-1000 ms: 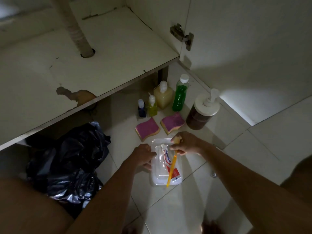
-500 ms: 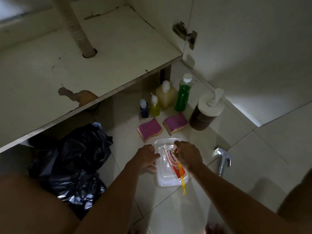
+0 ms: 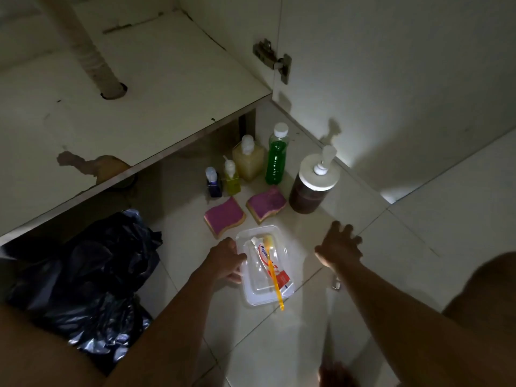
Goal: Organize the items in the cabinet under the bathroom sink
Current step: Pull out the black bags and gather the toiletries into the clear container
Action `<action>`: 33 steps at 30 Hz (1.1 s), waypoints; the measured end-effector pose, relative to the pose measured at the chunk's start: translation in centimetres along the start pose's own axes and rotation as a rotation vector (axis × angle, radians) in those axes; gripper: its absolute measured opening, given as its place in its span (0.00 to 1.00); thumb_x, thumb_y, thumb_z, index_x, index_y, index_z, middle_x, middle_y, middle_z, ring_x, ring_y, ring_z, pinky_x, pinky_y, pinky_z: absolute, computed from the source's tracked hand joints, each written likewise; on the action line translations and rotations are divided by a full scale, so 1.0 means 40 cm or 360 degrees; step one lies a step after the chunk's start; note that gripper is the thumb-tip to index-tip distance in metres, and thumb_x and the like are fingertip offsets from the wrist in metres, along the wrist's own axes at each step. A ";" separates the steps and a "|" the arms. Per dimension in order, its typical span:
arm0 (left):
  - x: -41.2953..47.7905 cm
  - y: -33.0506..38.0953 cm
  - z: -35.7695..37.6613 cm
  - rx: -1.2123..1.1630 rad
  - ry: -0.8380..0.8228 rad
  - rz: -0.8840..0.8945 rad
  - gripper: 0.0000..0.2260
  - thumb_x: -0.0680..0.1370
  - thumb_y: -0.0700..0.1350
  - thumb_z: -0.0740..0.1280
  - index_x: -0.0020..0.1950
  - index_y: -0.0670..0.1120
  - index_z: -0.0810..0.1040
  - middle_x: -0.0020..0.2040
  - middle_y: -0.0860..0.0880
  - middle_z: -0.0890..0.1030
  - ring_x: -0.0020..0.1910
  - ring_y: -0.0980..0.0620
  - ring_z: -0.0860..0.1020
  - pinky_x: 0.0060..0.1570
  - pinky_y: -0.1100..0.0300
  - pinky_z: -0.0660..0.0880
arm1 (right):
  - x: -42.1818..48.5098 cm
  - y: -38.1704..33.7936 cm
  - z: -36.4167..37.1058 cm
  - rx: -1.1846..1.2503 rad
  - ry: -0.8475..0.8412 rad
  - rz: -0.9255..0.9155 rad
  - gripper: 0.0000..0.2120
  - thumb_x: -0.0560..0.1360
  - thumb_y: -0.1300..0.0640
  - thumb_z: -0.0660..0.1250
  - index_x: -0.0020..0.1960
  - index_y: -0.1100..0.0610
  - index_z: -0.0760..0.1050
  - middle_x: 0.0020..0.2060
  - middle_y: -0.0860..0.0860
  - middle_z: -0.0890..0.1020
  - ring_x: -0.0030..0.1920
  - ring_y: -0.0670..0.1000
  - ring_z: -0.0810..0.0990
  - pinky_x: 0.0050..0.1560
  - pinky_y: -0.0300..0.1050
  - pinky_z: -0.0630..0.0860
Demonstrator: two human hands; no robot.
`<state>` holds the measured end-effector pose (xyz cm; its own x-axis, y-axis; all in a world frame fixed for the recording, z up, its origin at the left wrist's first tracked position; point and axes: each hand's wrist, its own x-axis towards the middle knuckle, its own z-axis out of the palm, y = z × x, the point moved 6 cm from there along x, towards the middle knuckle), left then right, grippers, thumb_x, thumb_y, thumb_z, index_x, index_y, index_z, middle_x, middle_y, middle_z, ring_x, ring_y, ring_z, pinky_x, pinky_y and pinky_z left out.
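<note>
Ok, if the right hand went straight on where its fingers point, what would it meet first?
Probably the brown pump jar, or the right hand just clears its right side; depth is unclear.

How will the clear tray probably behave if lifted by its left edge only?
The clear tray looks thin, so it may flex where the left hand grips its edge. The orange toothbrush lies loose with its handle past the rim, so it could slide off. Holding only that and a toothpaste tube, it is probably light.

Light: dim; your brightest patch sits low on the cabinet door.
Shadow: the pump jar throws its outline onto that door.
Blur: your right hand looks smeared.
Edges: straight lines bow.
</note>
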<state>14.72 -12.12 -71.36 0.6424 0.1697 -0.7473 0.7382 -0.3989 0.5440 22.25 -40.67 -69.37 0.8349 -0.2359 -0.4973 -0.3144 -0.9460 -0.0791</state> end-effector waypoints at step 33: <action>0.003 0.008 0.033 -0.0262 -0.0147 -0.0026 0.14 0.81 0.43 0.61 0.65 0.42 0.76 0.51 0.39 0.83 0.40 0.43 0.85 0.35 0.48 0.83 | -0.130 -0.266 0.057 -0.0073 -0.0104 -0.1219 0.16 0.79 0.42 0.60 0.64 0.45 0.76 0.58 0.49 0.82 0.57 0.55 0.81 0.55 0.48 0.77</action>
<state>14.78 -13.41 -71.77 0.6141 0.0885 -0.7842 0.7769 -0.2427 0.5810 20.23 -28.86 -67.90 0.7830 0.5012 -0.3682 0.3613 -0.8485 -0.3867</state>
